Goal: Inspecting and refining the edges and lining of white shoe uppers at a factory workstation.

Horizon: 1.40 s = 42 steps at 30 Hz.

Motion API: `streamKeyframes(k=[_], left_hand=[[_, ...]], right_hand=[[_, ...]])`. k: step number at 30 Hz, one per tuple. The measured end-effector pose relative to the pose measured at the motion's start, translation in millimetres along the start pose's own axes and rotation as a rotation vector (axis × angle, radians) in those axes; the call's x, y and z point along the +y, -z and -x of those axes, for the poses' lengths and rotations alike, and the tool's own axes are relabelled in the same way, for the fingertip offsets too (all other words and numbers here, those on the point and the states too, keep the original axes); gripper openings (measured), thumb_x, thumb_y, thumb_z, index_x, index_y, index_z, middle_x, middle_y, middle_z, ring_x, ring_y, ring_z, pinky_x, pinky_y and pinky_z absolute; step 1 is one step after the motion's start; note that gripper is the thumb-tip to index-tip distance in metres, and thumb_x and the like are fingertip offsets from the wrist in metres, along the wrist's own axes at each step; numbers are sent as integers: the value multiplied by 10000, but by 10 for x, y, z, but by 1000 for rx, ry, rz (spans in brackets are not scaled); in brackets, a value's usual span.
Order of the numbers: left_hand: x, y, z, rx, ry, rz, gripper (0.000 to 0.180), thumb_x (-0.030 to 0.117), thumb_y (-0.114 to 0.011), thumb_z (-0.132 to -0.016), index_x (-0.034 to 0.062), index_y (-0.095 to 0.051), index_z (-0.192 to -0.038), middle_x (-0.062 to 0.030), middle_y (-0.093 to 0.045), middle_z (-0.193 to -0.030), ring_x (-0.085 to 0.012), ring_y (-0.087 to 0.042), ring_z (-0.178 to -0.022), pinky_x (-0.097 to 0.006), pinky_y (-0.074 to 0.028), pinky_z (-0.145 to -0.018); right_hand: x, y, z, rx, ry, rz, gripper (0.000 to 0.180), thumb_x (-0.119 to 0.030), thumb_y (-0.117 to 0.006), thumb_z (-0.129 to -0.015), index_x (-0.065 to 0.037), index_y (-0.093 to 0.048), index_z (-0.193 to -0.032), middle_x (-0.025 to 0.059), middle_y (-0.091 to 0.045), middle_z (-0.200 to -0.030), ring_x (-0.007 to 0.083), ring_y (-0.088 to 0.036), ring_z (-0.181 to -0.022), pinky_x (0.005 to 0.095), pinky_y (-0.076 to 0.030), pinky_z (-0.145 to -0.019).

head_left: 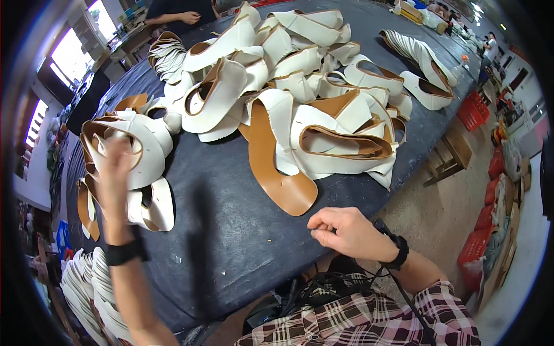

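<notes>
White shoe uppers with brown linings lie in a large loose heap (288,57) across the far half of the dark-covered table (231,242). My left hand (117,173) is raised over a smaller pile of uppers (153,155) at the left; motion blurs its fingers, and I cannot see anything held. My right hand (349,232) hovers by the near table edge with its fingers curled in and nothing visible in them. Beyond it, the closest piece is an upper with its brown side up (283,184), hanging out of the heap toward me.
A neat nested row of uppers (418,55) lies at the far right; another stack (95,288) stands low at the left. A wooden stool (450,155) and red crates (474,112) are right of the table. Across it shows another person's arm (173,19).
</notes>
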<state>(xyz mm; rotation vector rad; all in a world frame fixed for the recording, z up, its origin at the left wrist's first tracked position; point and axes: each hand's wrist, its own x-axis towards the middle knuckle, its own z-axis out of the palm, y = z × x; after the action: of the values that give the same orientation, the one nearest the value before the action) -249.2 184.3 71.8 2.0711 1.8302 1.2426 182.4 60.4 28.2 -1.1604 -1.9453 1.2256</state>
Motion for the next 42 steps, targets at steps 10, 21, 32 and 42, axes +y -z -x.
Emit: streamKeyframes(k=[10, 21, 32, 42], left_hand=[[1748, -2396, 544, -217, 414, 524, 381, 187, -579, -870, -70, -513, -1143, -144, -641, -992, -196, -613, -901, -293, -476, -793], [2302, -1536, 1615, -219, 897, 1337, 503, 104, -694, -734, 4, -508, -1191, -97, -647, -966, -178, -652, -742, -286, -546, -645], [2186, -1652, 2020, -191, 902, 707, 317, 89, -637, -829, 17, -541, -1122, -46, -615, -967, -113, -577, -859, -253, -465, -791], [2421, -1822, 1705, -37, 124, -121, 467, 15, -705, -724, 44, -551, -1165, -125, -613, -1044, -240, -597, -961, -332, -464, -855]], right_hand=[[351, 483, -207, -75, 299, 19, 140, -53, -624, -785, 11, -591, -904, 121, -602, -763, 205, -608, -635, 298, -476, -565], [702, 1115, -399, -80, 163, -422, 502, -70, -669, -741, 27, -443, -1179, 144, -554, -1072, 213, -596, -915, 310, -508, -768], [567, 766, -637, -67, 537, -213, 336, -2, -586, -808, -14, -524, -1138, 160, -618, -937, 332, -601, -893, 362, -487, -767], [322, 457, -562, -67, 485, 370, 59, -45, -541, -785, 2, -523, -815, 180, -578, -704, 361, -585, -711, 433, -471, -647]])
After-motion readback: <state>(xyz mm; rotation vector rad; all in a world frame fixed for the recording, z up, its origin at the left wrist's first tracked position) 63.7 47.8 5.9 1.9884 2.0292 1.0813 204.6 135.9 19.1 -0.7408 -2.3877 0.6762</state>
